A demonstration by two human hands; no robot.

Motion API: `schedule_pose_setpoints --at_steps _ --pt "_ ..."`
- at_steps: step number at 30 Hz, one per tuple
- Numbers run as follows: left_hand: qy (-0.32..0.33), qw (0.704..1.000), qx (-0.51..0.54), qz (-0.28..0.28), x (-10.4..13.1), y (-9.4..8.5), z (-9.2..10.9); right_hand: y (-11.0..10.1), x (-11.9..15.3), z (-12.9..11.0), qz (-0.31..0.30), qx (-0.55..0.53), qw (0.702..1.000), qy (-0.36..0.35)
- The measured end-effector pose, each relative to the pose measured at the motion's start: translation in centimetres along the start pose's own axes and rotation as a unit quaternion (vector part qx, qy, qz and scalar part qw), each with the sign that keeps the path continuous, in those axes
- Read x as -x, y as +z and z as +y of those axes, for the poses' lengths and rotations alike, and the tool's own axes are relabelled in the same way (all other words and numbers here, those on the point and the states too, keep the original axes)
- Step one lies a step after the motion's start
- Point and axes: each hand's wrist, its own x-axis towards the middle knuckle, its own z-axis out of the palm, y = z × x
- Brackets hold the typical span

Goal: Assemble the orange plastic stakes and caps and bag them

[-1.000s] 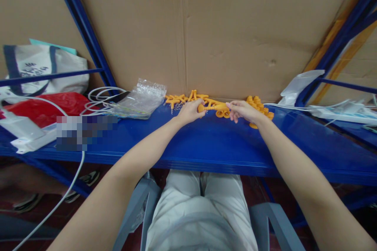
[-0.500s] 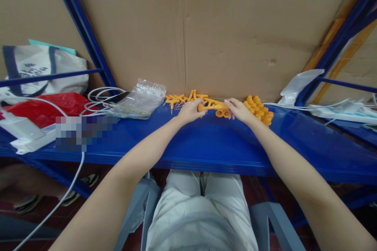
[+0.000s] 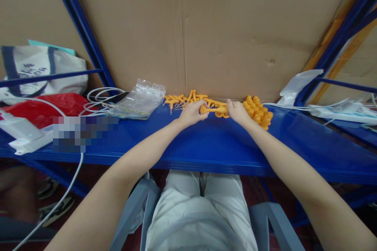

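A yellow-orange plastic piece with a ribbed, screw-like middle (image 3: pixel 214 110) lies lengthwise between my two hands, just above the blue shelf top. My left hand (image 3: pixel 191 113) is closed on its rounded left end. Its other end is in my right hand (image 3: pixel 237 112), whose fingers are wrapped round it. Behind and below the piece, ring-shaped orange parts (image 3: pixel 221 115) show in part. Branching orange pieces (image 3: pixel 176 100) lie at the back by the cardboard, with small metal springs (image 3: pixel 178 106) among them. Close to my right hand stand several orange cup-like parts (image 3: pixel 257 110).
Clear plastic bags (image 3: pixel 144 100) lie left of the parts, beside coiled white cables (image 3: pixel 101 100) and a red bag (image 3: pixel 55 106). A power strip (image 3: pixel 29 141) is at the left edge. Cardboard (image 3: pixel 224 39) walls the back. Another power strip (image 3: pixel 341 113) lies right.
My right hand has closed more firmly round the right end of the orange piece. The piece has turned a little between my hands. At lower left, another person's feet have shifted.
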Motion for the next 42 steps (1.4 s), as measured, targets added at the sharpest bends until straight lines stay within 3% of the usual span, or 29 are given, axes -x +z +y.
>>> schedule_pose_setpoints --at_steps 5,7,10,12,15,20,27,31,35,38,42 --pt "-0.017 1.000 0.017 -0.002 -0.3 0.1 -0.2 0.1 0.1 0.1 -0.094 -0.103 0.990 0.033" --pt "-0.034 0.998 0.054 -0.008 -0.5 0.3 -0.4 -0.2 0.2 0.1 -0.067 -0.091 0.993 0.013" --pt "-0.061 0.991 0.122 -0.008 -0.7 0.5 -0.5 -0.7 0.2 0.1 0.033 -0.021 0.998 -0.042" --pt "-0.079 0.984 0.159 -0.010 -0.7 0.6 -0.5 -0.9 0.3 0.2 0.065 0.020 0.994 -0.083" --pt "-0.086 0.978 0.188 -0.021 -0.6 0.8 -0.4 -1.0 0.4 0.2 0.071 0.062 0.989 -0.113" --pt "-0.047 0.989 0.136 -0.013 -0.3 0.7 0.1 -0.5 0.3 0.1 0.083 0.113 0.989 -0.052" --pt "-0.003 1.000 0.006 0.026 -0.2 -0.3 0.6 -0.3 -0.3 0.0 0.027 0.013 0.999 0.022" --pt "-0.037 0.997 0.061 0.005 -0.4 0.1 0.5 -0.8 0.1 -0.1 0.043 -0.008 0.999 -0.026" --pt "-0.074 0.983 0.163 -0.044 -0.5 0.9 0.3 -1.1 0.6 -0.1 0.078 0.049 0.992 -0.089" --pt "-0.061 0.981 0.177 -0.046 -0.3 1.2 0.1 -1.1 0.5 -0.1 0.073 0.094 0.990 -0.081" --pt "-0.032 0.995 0.097 -0.009 -0.2 0.9 0.2 -0.8 0.2 -0.3 0.049 0.095 0.994 -0.027"
